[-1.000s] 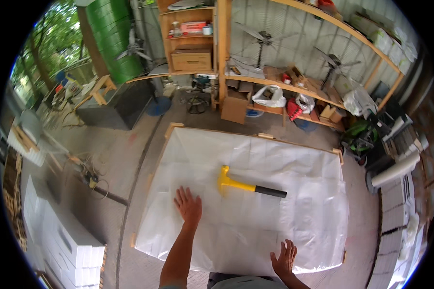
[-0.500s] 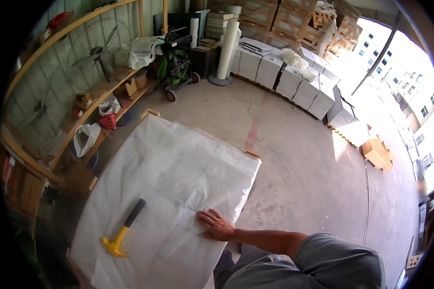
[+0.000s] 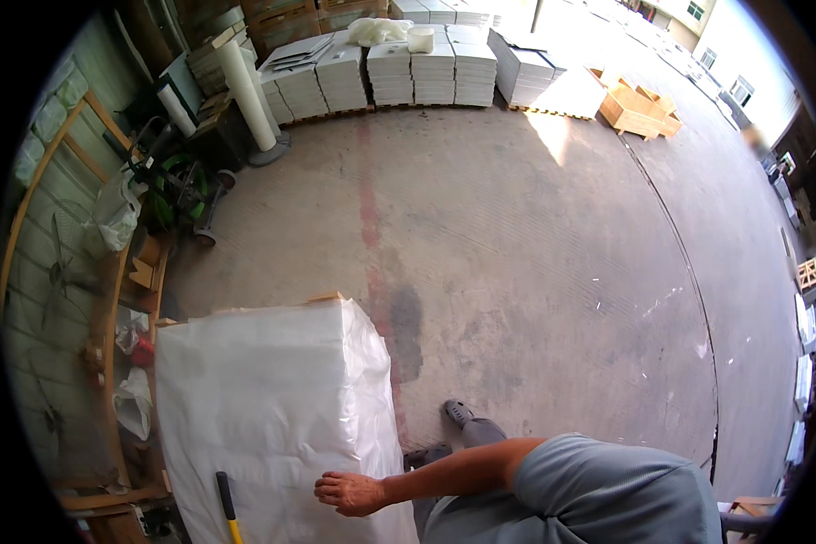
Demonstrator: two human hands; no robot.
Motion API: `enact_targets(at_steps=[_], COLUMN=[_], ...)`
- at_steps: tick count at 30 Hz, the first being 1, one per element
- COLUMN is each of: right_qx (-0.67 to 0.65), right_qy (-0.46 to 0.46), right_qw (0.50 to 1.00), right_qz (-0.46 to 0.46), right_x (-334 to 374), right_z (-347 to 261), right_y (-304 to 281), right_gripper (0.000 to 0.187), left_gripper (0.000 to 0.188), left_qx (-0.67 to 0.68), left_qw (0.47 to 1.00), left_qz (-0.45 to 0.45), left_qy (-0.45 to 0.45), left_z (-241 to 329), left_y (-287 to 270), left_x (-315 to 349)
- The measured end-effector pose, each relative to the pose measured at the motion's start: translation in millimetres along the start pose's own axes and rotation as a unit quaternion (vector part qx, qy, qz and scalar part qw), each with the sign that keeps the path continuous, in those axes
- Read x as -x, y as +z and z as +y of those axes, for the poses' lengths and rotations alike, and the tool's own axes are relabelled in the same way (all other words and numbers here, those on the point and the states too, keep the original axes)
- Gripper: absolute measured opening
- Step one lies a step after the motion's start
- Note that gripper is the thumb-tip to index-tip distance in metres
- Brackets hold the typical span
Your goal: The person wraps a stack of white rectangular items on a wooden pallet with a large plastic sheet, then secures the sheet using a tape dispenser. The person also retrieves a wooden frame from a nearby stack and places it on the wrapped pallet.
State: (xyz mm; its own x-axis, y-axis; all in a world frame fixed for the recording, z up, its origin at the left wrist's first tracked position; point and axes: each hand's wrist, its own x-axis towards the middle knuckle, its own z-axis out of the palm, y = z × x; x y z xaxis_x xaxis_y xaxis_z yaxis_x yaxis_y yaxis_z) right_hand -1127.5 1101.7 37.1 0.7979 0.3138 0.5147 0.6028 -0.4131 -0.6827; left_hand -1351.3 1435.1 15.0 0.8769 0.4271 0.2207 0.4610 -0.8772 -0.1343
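Note:
My right hand [image 3: 352, 494] is over the top of a large block covered in white plastic sheeting [image 3: 254, 390]. Its palm faces down and the fingers, slightly bent, point left. Nothing shows in its grasp; whether it presses on the sheet or hovers just above I cannot tell. To the left of the hand, a hammer [image 3: 225, 494] lies on the sheeting. Its black grip and a bit of yellow shaft are visible, while the head is cut off by the lower edge. My left hand is out of view.
Wooden shelving [image 3: 113, 363] with bags and boxes runs along the left wall. A green-and-black wheeled cart [image 3: 186, 190] and an upright white roll [image 3: 245, 95] stand farther back. Stacked white slabs [image 3: 390, 72] line the back, with a wooden crate [image 3: 639, 109] to their right. My shoe [image 3: 458, 412] is on the concrete floor.
The view has swung to the right and shows more floor. The hammer, fully visible before, is now partly out of the picture. My right hand remains at the sheeting.

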Motion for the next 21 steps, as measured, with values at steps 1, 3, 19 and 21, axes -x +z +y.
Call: enact_targets(at_steps=[1, 3, 19, 21], right_qx=[-0.023, -0.039, 0.003, -0.03], right_qy=[0.004, 0.055, 0.631, 0.658], right_qw=[1.0, 0.995, 0.765, 0.744], right_qz=[-0.015, -0.071, -0.126, -0.115], right_x=[18, 61, 351, 354], right_z=[-2, 0, 106, 106], right_y=[-7, -23, -208, -209], right_gripper=[0.033, 0.029, 0.028, 0.029], left_gripper=[0.049, 0.046, 0.038, 0.036], left_qx=[0.006, 0.02, 0.551, 0.625], left_qw=[1.0, 0.997, 0.599, 0.579], left_qz=[-0.006, -0.019, -0.055, -0.061], left_qy=[-0.021, -0.066, -0.578, -0.52], left_z=[5, 12, -147, -162], left_y=[2, 6, 43, 47], left_x=[-3, -8, 67, 85])
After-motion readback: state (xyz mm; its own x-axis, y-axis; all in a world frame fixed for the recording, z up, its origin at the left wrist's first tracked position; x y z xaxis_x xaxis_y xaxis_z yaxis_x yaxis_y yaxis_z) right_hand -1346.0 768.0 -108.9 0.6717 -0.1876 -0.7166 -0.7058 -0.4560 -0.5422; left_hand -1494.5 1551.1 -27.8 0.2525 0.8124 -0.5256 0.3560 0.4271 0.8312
